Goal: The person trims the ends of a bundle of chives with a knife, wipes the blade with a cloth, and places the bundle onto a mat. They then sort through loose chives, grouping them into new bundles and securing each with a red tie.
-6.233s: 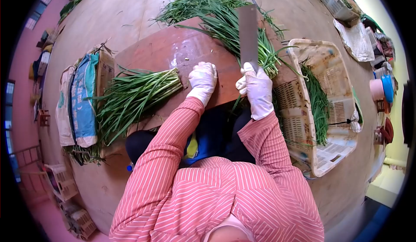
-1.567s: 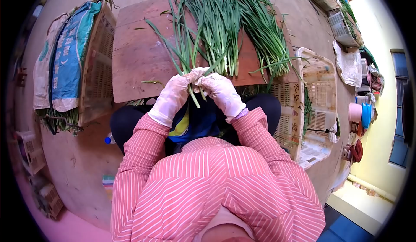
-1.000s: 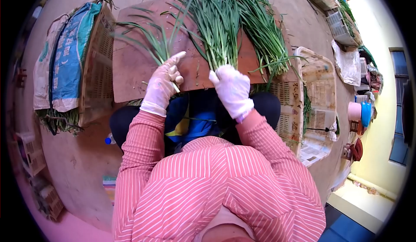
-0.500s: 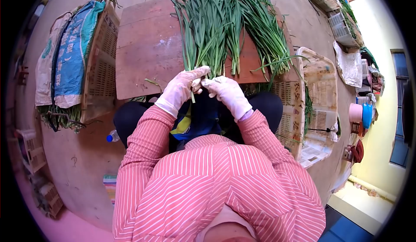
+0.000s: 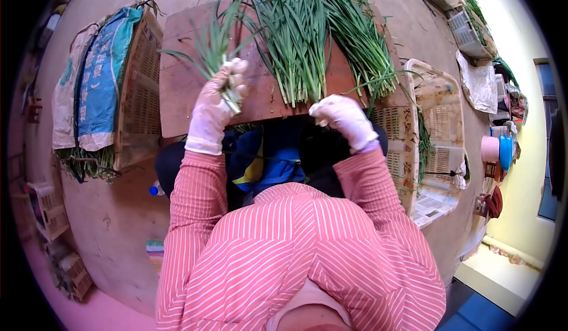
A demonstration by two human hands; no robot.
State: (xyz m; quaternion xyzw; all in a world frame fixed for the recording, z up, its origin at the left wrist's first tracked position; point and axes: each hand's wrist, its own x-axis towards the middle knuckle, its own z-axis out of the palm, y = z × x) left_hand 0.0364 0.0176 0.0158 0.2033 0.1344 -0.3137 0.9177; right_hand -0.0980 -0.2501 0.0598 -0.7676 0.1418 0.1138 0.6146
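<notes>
My gloved left hand (image 5: 220, 97) is closed around a small bunch of garlic chives (image 5: 214, 45), pale stem ends down and leaves fanned up over the board's left part. My gloved right hand (image 5: 343, 119) is at the board's near edge, fingers curled together; whether anything is pinched in them does not show. Just beyond it lies a large pile of garlic chives (image 5: 296, 41), stem ends toward me. Another bundle of chives (image 5: 364, 47) slants on the right. All of this rests on a reddish-brown wooden board (image 5: 186, 97) in front of my knees.
A plastic crate (image 5: 137, 100) draped with a blue and white sack (image 5: 103, 79) stands left. To the right is a pale crate (image 5: 441, 124) with some greens inside. A blue-capped bottle (image 5: 156, 189) lies on the floor by my left leg. More crates (image 5: 467, 32) line the right wall.
My hands have separated. The left has swung left and up with a small bunch of chives, whose leaves have come off the main pile; the right has shifted slightly right and down.
</notes>
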